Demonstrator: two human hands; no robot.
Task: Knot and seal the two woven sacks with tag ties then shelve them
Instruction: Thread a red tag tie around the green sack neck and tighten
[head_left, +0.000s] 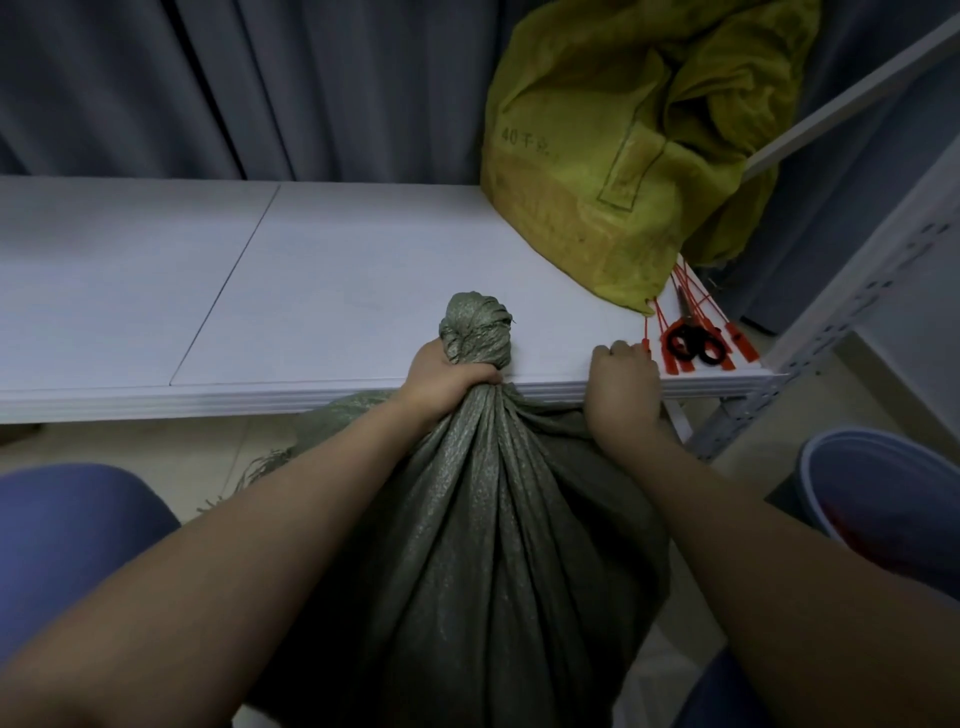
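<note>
A grey-green woven sack stands on the floor between my knees, its top tied in a knot that rises just above the shelf's front edge. My left hand grips the sack's neck right under the knot. My right hand rests with curled fingers on the shelf edge, its fingertips touching the nearest of several red tag ties. Whether it pinches that tie is not visible. A yellow woven sack sits open and slumped at the shelf's back right.
The white shelf board spreads left of the sacks. Black-handled scissors lie on the red ties near the right corner. A grey perforated rack post stands at right, a curtain hangs behind, and a blue bucket is at lower right.
</note>
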